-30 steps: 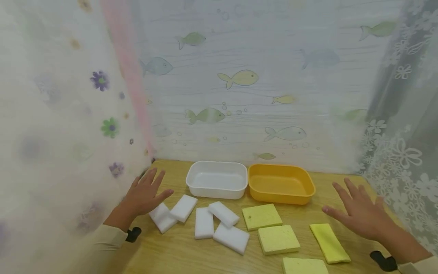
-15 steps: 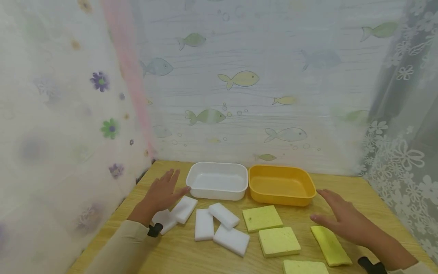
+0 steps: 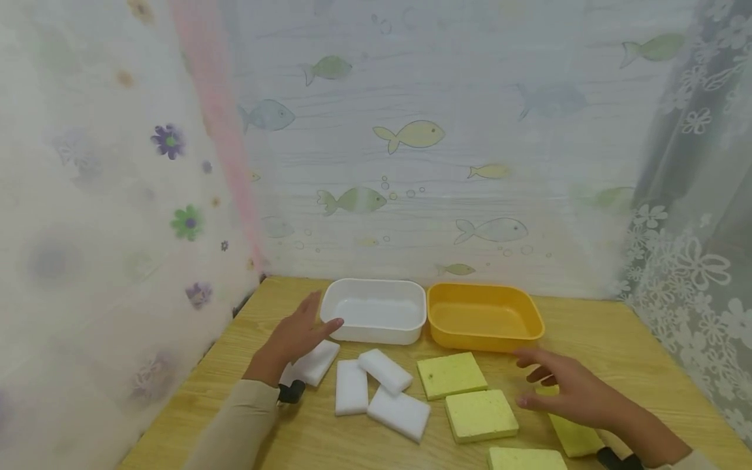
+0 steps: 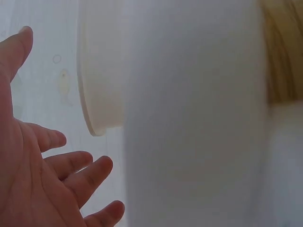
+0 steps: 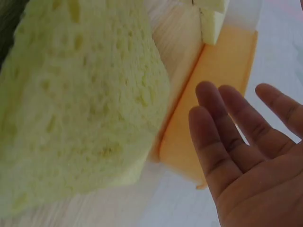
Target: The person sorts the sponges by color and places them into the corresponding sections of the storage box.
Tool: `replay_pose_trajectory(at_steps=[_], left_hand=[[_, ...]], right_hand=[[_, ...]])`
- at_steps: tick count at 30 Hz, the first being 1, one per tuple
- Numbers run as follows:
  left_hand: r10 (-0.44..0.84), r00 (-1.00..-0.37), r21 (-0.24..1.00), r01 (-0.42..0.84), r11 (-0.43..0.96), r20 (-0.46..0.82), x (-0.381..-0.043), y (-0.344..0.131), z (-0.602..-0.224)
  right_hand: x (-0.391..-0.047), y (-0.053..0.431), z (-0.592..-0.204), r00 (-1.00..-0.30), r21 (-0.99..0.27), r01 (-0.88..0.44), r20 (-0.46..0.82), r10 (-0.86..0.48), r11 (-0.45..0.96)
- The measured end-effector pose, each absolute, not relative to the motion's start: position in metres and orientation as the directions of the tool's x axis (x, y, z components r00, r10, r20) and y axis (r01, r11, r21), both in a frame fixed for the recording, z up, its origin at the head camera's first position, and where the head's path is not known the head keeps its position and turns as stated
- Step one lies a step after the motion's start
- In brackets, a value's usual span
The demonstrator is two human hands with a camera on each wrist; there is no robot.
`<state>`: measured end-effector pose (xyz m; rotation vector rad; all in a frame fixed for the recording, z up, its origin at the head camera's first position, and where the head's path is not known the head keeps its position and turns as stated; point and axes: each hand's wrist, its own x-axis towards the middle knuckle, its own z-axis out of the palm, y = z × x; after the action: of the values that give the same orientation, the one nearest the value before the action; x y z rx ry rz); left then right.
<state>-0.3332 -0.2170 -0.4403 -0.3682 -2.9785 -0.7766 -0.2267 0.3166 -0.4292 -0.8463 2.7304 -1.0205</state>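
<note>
My left hand (image 3: 292,337) hovers over the white foam sponges, its thumb and fingers spread beside the white tub (image 3: 376,336). Partly beneath it lies a white sponge (image 3: 318,363); another there is mostly hidden. In the left wrist view a blurred white block (image 4: 194,118) fills the middle, apart from the open hand (image 4: 42,179). On the other side my right hand (image 3: 578,391), fingers loosely bent and holding nothing, is above a yellow sponge (image 3: 574,436), covering its upper end. The right wrist view has a porous yellow sponge (image 5: 85,94) close to the camera.
An orange tub (image 3: 484,343) stands right of the white one. Between the hands lie more white sponges (image 3: 399,414), some overlapping, and yellow sponges (image 3: 482,414). The wooden table (image 3: 329,444) meets a fish-print curtain (image 3: 411,196) at the back.
Both hands have moved inward and lower, the left toward the white tub and sponges, the right over the yellow sponge. The right fingers have bent more. The tubs and sponges have stayed put.
</note>
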Motion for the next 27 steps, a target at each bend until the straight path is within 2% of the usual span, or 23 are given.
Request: replay_pose_trajectory(at_steps=[8, 17, 27], left_hand=[[0.175, -0.980, 0.541, 0.197, 0.818, 0.092, -0.336, -0.211, -0.440], [0.179, -0.975, 0.583, 0.223, 0.782, 0.133, -0.339, -0.206, -0.450], [0.176, -0.973, 0.578, 0.230, 0.783, 0.150, -0.342, -0.202, -0.458]], right_hand=[[-0.230, 0.308, -0.435, -0.786, -0.752, -0.435, 0.049, -0.617, 0.495], [-0.233, 0.302, -0.447, -0.692, -0.835, -0.399, 0.004, -0.722, 0.378], [-0.237, 0.303, -0.453, -0.681, -0.854, -0.350, -0.050, -0.730, 0.385]])
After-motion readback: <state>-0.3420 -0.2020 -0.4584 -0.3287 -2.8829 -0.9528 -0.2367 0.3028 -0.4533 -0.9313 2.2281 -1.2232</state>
